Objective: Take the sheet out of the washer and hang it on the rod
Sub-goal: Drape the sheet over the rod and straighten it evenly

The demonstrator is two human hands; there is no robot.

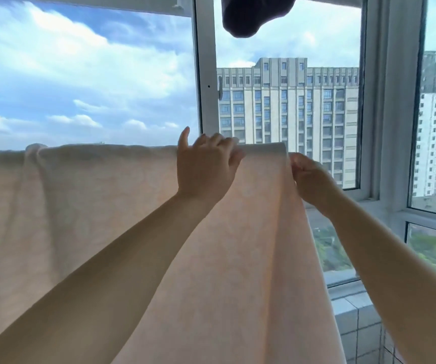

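Sheet [93,206] is draped over the rod, hidden under its top fold, in front of the window [206,74]. Left hand [203,164] rests loose-fingered on the fold; right hand [308,177] pinches the side edge. Risk: uneven overhang lets wet cloth slide off.

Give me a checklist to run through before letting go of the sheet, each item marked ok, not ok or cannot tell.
1. Pale peach fabric sheet is draped over its support along the top fold: ok.
2. Rod itself visible under the fold: cannot tell, the sheet covers it.
3. Right hand pinches the sheet's right edge: ok.
4. Left hand rests on the top fold with fingers over it: ok.
5. Top fold lies smooth: not ok, a bunched ridge sits near the left end.
6. Dark garment hanging above is apart from the sheet: ok.
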